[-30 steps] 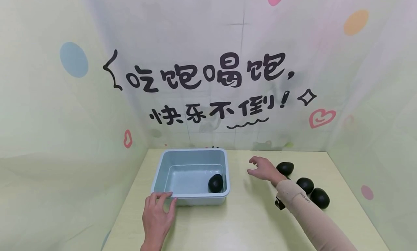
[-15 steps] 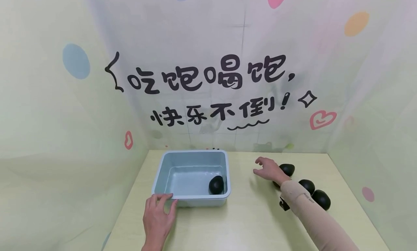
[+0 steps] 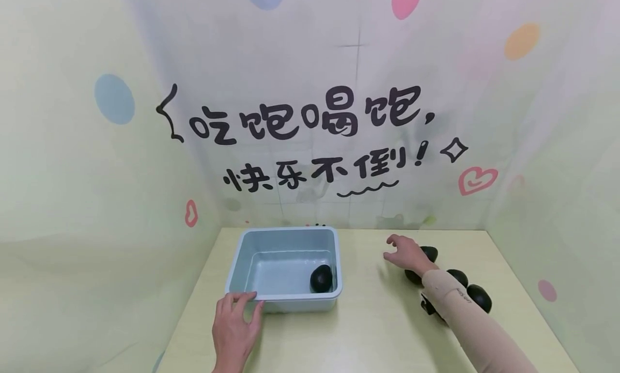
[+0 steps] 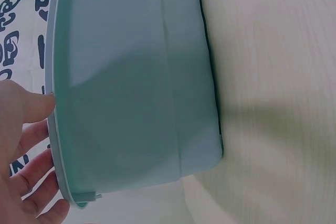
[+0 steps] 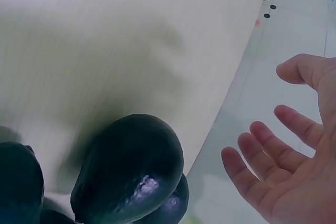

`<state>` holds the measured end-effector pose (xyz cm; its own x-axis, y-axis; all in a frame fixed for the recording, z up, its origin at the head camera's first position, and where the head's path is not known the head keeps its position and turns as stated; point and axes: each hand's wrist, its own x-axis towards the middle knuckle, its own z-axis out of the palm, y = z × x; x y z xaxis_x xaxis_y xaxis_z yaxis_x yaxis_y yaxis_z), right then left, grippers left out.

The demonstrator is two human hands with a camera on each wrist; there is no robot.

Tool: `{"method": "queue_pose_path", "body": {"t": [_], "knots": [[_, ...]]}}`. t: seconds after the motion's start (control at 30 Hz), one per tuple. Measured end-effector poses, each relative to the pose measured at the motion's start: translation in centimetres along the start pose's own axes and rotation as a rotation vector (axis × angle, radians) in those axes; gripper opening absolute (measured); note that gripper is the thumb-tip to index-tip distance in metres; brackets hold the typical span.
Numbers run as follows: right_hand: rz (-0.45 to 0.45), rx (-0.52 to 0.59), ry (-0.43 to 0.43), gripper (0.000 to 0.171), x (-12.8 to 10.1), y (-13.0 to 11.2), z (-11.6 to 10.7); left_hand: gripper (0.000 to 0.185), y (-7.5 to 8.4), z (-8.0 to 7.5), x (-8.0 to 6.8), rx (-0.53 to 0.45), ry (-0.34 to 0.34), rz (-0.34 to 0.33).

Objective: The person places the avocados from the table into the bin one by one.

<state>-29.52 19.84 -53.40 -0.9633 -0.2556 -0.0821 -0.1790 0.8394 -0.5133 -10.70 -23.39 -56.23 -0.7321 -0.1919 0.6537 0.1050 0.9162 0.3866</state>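
Left hand (image 3: 234, 324): at the near left of the tub (image 3: 290, 241). Fingers relaxed and a little spread, resting along the near rim, thumb beside them; no firm grip shows.

Tub: pale blue, rectangular, open at the top, on the left part of the table (image 3: 373, 330). Contains one avocado (image 3: 321, 279), dark and rounded, in the near right corner by the right wall.

Right hand (image 3: 406, 253): above the table, right of the tub, fingers loosely bent, thumb well apart from them, nothing held. The fingers point left, toward the tub side and away from the loose fruit.

Loose avocados, four visible, all right of the fingers: one partly hidden below the wrist (image 3: 413, 278); a far avocado (image 3: 430, 253) behind the hand; a middle avocado (image 3: 458, 278) and a right-hand avocado (image 3: 480, 298) beside the sleeve (image 3: 484, 330), each partly covered. The right hand is much the nearer to this group; the left is well apart, at the tub. In the right wrist view the large foremost avocado (image 5: 128, 169) lies left of the fingers, clear of them, long axis slanting from lower left to upper right; which head-view fruit it matches is uncertain.

Writing, left to right: backdrop (image 3: 310, 55), black characters (image 3: 341, 112) in two lines, 吃饱喝饱, then 快乐不倒!; a pink heart (image 3: 477, 180) at the right. Sleeve, beige, small dark lettering near the cuff, too small to read. No brand legible.
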Motion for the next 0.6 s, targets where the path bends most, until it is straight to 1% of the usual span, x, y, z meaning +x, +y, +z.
{"method": "queue_pose_path", "body": {"t": [0.33,0.6], "knots": [[0.040,-0.014,0.051,0.051,-0.6,0.3,-0.3,0.026,0.0,-0.1,-0.3,0.003,-0.015,-0.016],[0.092,-0.022,0.095,0.057,-0.5,1.5,-0.6,0.027,-0.2,0.1,-0.1,-0.007,0.006,0.015]]}}
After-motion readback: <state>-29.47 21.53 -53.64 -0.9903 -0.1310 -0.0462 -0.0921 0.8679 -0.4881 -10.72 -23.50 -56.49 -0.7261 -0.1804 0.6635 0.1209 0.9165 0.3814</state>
